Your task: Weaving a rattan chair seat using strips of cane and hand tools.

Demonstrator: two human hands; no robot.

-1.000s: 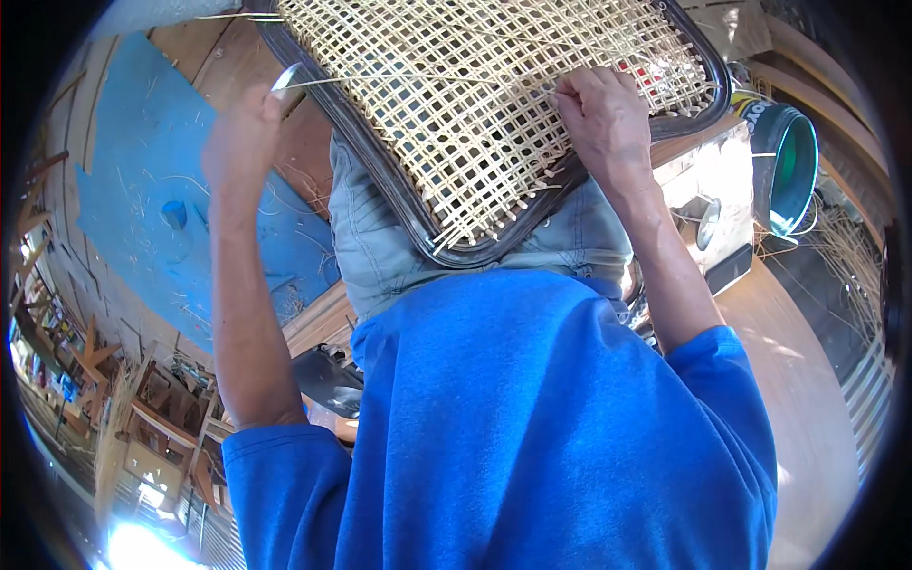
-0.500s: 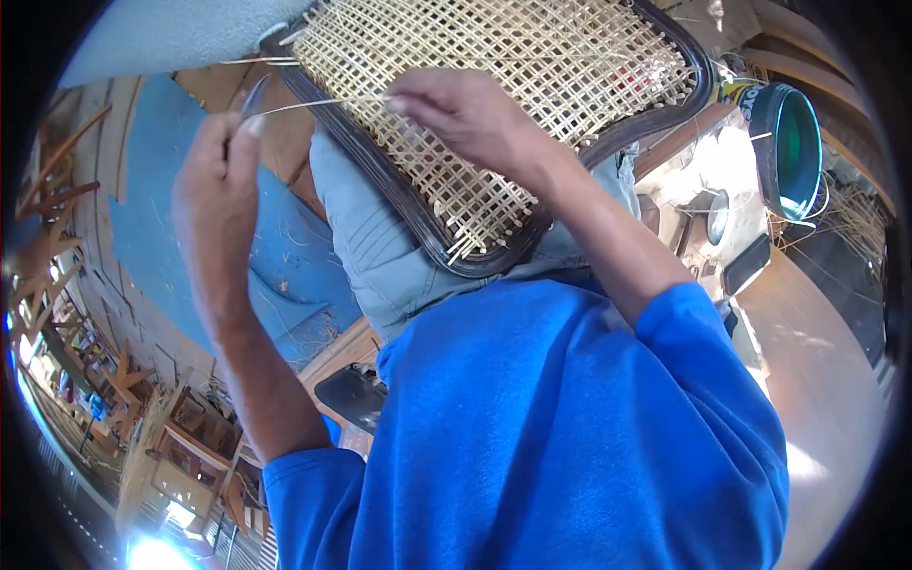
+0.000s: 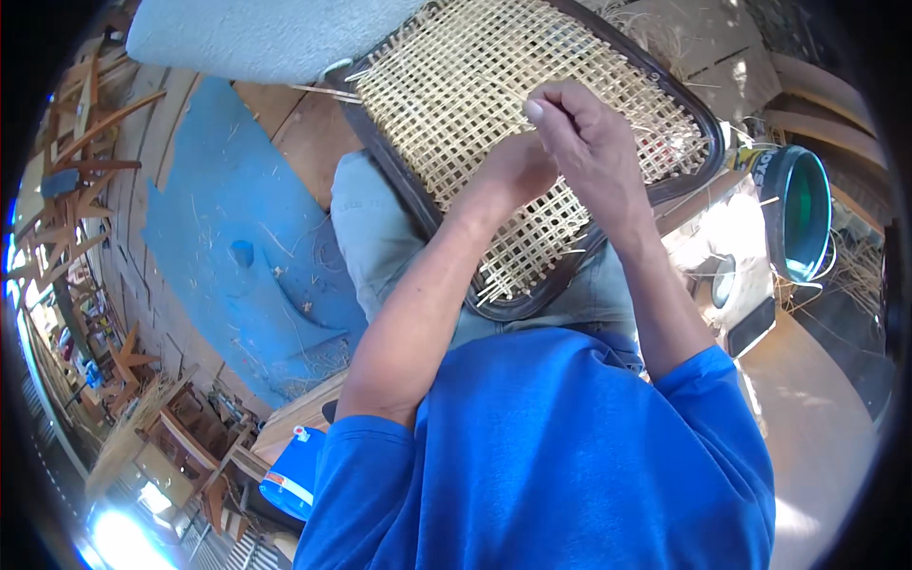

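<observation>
A woven cane panel (image 3: 427, 104) in a dark curved wooden frame (image 3: 394, 176) lies across my lap. Above its middle my right hand (image 3: 598, 142) is closed, thumb pressed against the curled fingers. Whatever it pinches is too small to make out against the weave. My left hand (image 3: 513, 171) reaches in from the left at the same spot, close under the right one. Its fingers are hidden behind the right hand, so I cannot see what they hold. Loose cane ends (image 3: 499, 285) stick out at the panel's near corner, and pale strands (image 3: 325, 92) jut past its far left corner.
A dark bucket (image 3: 798, 214) with a green inside lies tipped at the right, beside a phone (image 3: 750, 328) and a round tin (image 3: 722, 282). Blue sheeting (image 3: 237, 247) covers floor at the left. A pale foam-like slab (image 3: 256, 38) is beyond it. A blue container (image 3: 296, 472) stands by my left elbow.
My left hand has swung right from beyond the frame to the panel's middle, meeting my right hand. The strand stretched between them and the thin blade-like tool at the left hand no longer show.
</observation>
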